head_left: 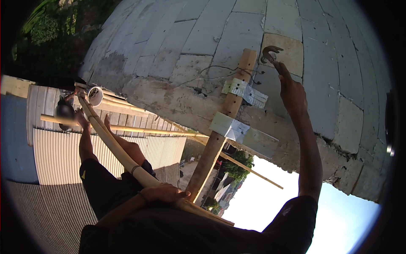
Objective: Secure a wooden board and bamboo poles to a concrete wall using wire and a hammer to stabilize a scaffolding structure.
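My right hand (293, 91) is raised against the grey block wall (237, 25), closed on a metal tool (269, 55) with a dark, curved head, perhaps a hammer. My left hand (165, 193) grips a thick bamboo pole (118, 154) running beside my legs toward the upper left. Between my hands, a wooden board (203, 163) with nail holes lies across the wall's edge, with crumpled pale metal strips (228, 127) around it and loose wires (198, 73) near its top.
More thin bamboo poles (258, 173) cross below the wall. Another person (65, 120) is at the far left beside a white bucket (95, 96). Corrugated roofs (55, 156) lie below, with trees (40, 29) at upper left and open sky past the wall's edge.
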The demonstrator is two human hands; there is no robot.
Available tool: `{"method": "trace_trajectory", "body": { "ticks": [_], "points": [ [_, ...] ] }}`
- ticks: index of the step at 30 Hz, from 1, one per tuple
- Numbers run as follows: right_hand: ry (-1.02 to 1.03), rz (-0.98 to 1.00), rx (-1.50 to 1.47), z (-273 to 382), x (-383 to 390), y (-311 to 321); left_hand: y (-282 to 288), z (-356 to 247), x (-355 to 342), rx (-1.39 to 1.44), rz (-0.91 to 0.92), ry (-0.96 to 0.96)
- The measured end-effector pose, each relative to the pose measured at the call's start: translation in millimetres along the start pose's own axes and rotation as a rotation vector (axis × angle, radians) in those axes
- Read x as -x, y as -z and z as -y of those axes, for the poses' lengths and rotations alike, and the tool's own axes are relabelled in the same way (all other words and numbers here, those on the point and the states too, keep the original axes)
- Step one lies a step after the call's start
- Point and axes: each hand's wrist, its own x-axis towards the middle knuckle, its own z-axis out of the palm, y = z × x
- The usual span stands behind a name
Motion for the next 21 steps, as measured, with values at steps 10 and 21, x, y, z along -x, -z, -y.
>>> {"method": "trace_trajectory", "body": {
  "ticks": [10,21],
  "points": [
    [-0.037,-0.165,-0.149,1.3,18.4,27.8,-2.9,3.4,-1.0,0.019,-0.012,-0.001],
    [-0.015,0.116,0.015,-14.8,42.2,-5.4,5.0,-1.7,0.6,0.027,0.058,0.025]
  ]
}}
